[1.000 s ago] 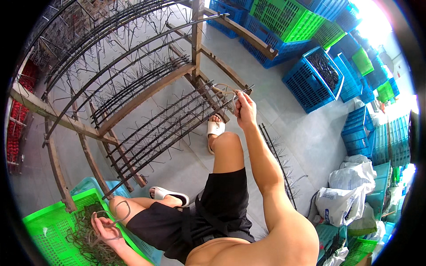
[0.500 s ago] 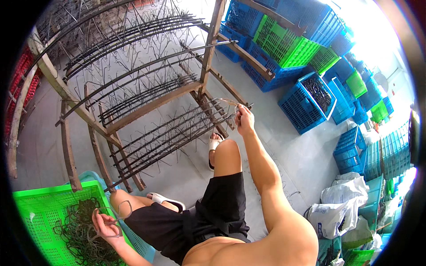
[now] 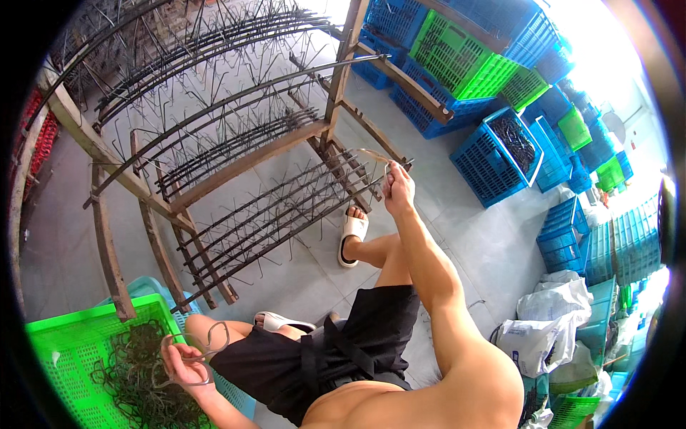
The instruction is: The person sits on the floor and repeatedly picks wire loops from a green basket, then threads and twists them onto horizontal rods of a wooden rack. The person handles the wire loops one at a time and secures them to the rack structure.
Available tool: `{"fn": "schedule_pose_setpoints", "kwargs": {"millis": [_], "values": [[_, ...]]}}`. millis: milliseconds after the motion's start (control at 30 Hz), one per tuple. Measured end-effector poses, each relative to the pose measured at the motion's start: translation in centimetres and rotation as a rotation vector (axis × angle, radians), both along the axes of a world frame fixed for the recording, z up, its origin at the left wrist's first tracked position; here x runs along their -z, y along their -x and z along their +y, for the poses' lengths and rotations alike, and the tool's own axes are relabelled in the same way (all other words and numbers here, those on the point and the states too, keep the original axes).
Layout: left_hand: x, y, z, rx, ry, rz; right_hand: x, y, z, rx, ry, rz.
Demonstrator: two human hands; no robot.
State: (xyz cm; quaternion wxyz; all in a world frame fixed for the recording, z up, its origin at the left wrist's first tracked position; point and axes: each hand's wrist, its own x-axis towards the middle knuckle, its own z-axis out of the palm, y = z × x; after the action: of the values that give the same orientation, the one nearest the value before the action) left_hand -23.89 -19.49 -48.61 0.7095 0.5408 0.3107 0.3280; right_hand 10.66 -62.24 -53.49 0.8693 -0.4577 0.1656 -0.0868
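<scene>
Blue crates stand at two o'clock. Our left hand grips grey loops; our right hand pinches a tan strip.

Thin grey loop, curved tan strip

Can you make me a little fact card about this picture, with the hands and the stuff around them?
Left hand: the left hand holds a thin grey loop
Right hand: the right hand holds a thin pale strip
Near left hand: green basket holding a dark tangle
Near right hand: brown rack carrying dark rods with bent wires
Farther right: blue crate with dark pieces inside
Feet: white slippers
</scene>
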Motion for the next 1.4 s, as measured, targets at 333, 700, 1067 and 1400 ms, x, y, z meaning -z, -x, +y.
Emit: {"fn": "schedule_pose_setpoints", "kwargs": {"millis": [333,700,1067,1400], "values": [[-1.3,-2.4,-3.3,0.241,0.055,-0.103,0.5,-0.7,0.1,0.016,0.321,-0.061],[-2.3,-4.8,-9.2,0.545,0.260,-0.057,0.2,0.7,-0.1,-0.102,0.572,-0.093],[-3.7,-7.4,-12.9,0.613,0.274,-0.073,0.9,-0.3,-1.6,-0.029,0.688,-0.107],[-4.5,-8.6,-14.6,0.652,0.571,-0.187,-3.0,5.8,2.5,0.359,1.240,-0.248]]}}
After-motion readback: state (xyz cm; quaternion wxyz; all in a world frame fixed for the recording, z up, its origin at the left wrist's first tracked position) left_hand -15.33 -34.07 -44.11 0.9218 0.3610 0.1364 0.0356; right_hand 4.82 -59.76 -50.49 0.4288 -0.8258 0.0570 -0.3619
